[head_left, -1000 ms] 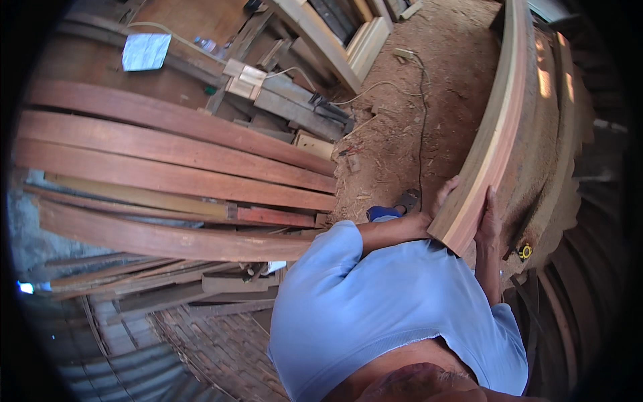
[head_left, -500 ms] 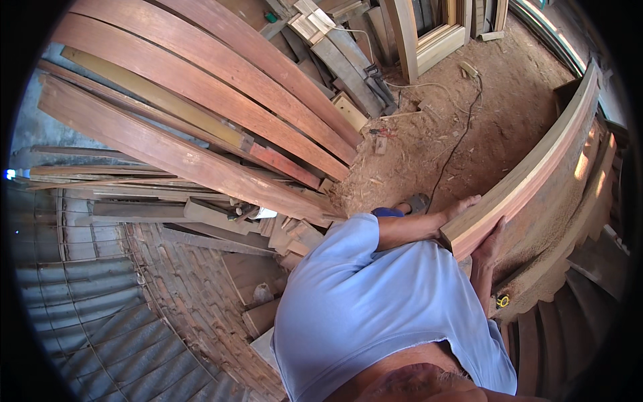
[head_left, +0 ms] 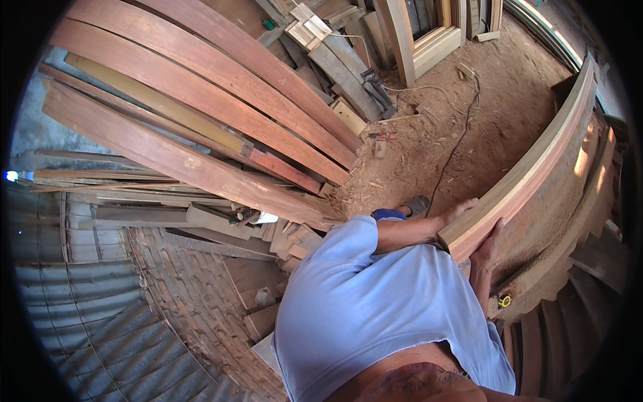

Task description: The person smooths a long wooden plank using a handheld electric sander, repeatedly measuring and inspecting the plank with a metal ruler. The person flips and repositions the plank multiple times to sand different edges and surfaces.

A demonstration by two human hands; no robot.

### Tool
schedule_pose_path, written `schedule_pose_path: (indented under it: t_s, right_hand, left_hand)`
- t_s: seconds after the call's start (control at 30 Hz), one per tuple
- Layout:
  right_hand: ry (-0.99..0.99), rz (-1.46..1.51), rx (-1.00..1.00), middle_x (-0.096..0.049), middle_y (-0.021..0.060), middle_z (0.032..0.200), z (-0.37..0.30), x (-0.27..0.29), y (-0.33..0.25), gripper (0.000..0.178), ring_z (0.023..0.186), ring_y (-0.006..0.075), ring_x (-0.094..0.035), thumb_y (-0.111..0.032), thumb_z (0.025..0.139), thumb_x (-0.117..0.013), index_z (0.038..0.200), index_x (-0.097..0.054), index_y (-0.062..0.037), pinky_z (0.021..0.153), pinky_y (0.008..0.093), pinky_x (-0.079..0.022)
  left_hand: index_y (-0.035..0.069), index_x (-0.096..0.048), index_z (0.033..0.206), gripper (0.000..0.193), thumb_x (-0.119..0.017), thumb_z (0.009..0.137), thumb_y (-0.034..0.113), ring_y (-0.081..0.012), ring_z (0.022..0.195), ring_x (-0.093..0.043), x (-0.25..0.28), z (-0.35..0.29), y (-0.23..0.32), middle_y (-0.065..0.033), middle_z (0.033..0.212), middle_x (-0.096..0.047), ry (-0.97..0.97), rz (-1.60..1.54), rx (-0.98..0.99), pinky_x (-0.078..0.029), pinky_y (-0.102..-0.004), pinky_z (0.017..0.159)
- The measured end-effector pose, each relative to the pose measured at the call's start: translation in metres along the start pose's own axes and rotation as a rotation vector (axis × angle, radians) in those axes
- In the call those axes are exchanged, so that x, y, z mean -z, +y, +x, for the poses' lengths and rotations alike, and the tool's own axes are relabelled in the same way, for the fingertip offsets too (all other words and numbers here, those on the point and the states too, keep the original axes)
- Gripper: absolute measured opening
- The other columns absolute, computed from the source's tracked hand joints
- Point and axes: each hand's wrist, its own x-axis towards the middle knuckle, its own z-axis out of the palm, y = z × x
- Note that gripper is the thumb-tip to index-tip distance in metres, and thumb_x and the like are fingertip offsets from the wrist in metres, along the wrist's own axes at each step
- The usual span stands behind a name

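A long timber beam (head_left: 512, 199), pale on top with a reddish side, runs from close to my body toward the far right. On its left side, close to the near end, lies my left hand (head_left: 461, 210), closed against the wood; its palm side is hidden. My right hand (head_left: 487, 246) presses on the opposite side with its fingers up along the reddish face. The beam is held between both hands, its near end next to my blue shirt (head_left: 375, 295).
Long reddish planks (head_left: 201, 84) lean at the left. Sawdust covers the floor (head_left: 516, 100), crossed by a dark cable (head_left: 452, 147). A yellow tape measure (head_left: 504, 301) lies on a dusty surface at right. Offcuts (head_left: 291, 241) are piled left of me. A window frame (head_left: 435, 50) stands at the back.
The view has shifted very slightly. Both hands keep the same hold on the beam, and its near end sits almost where it was.
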Motion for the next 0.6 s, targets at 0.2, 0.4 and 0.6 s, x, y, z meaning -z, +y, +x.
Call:
schedule_pose_path:
  t_s: [0.2, 0.4, 0.6]
  right_hand:
    - [-0.042, 0.048, -0.048, -0.056, 0.0170, 0.138, 0.007, 0.015, 0.003, 0.069, 0.124, 0.0302, -0.057, -0.059, 0.102, -0.045, 0.147, -0.041, -0.0057, 0.107, 0.0446, -0.047]
    - [-0.202, 0.102, -0.021, -0.054, 0.0208, 0.141, 0.017, 0.037, 0.012, 0.076, 0.127, 0.0315, -0.056, -0.059, 0.102, -0.043, 0.147, -0.038, 0.0016, 0.110, 0.0451, -0.045]
    - [0.073, 0.089, -0.093, -0.066, 0.0184, 0.122, 0.016, 0.007, -0.004, 0.051, 0.112, 0.0274, -0.064, -0.044, 0.106, -0.043, 0.132, -0.056, -0.0020, 0.102, 0.0430, -0.050]
  left_hand:
    - [0.004, -0.050, 0.142, 0.071, -0.045, 0.099, 0.061, -0.0260, 0.110, -0.065, -0.003, 0.000, -0.002, -0.0171, 0.129, -0.062, 0.021, 0.018, 0.011, -0.053, -0.0396, 0.098]
    - [0.004, -0.049, 0.142, 0.073, -0.046, 0.098, 0.061, -0.0262, 0.111, -0.065, -0.015, -0.006, -0.003, -0.0175, 0.130, -0.061, 0.089, 0.083, 0.070, -0.052, -0.0401, 0.099]
    - [0.001, -0.049, 0.139, 0.076, -0.053, 0.095, 0.063, -0.0250, 0.115, -0.062, -0.030, -0.008, 0.002, -0.0208, 0.133, -0.057, 0.085, 0.233, 0.025, -0.053, -0.0409, 0.098]
